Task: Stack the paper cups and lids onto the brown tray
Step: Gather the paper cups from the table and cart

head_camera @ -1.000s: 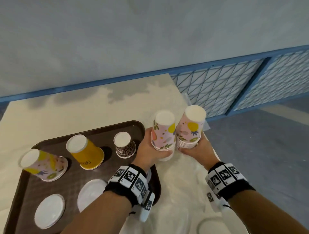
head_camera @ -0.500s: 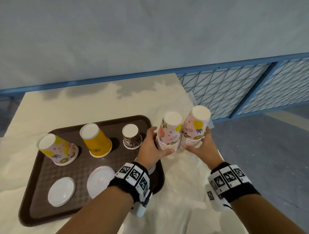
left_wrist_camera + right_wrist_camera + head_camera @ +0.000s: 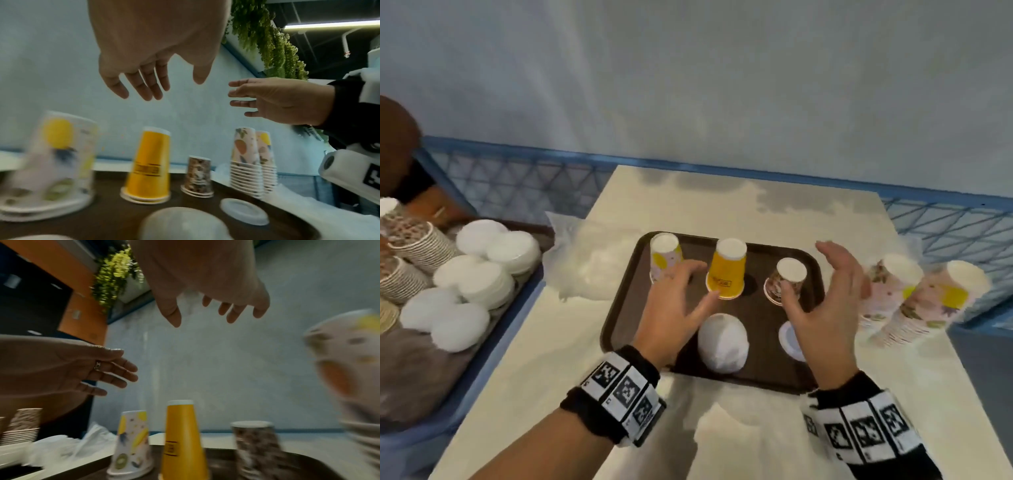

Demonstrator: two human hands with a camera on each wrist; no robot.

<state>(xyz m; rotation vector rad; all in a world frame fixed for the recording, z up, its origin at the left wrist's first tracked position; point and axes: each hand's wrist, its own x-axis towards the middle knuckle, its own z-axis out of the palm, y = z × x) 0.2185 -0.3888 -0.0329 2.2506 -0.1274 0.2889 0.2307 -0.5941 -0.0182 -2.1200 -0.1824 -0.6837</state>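
Note:
The brown tray (image 3: pixel 619 308) lies mid-table. On it three cups stand upside down: a floral cup (image 3: pixel 664 257), a yellow cup (image 3: pixel 726 270) and a small brown patterned cup (image 3: pixel 787 277). In front of them lie two white lids (image 3: pixel 722 339) (image 3: pixel 789 339). Two tall stacks of pink floral cups (image 3: pixel 887 291) (image 3: pixel 941 301) stand on the table just right of the tray. My left hand (image 3: pixel 702 284) hovers open over the tray's left half. Over the right half my right hand (image 3: pixel 808 274) hovers with fingers spread. Both hold nothing, as the left wrist view (image 3: pixel 164 87) and right wrist view (image 3: pixel 205 314) confirm.
A blue bin (image 3: pixel 482 359) at the left holds stacks of white lids (image 3: pixel 476 274) and brown patterned cups (image 3: pixel 414 246). Crumpled clear plastic (image 3: pixel 585 267) lies left of the tray. A blue lattice railing (image 3: pixel 945 222) runs behind the table, below a grey wall.
Both hands have let go of the two pink cup stacks, which now stand right of the tray. The hands moved left over the tray, and the view swung left.

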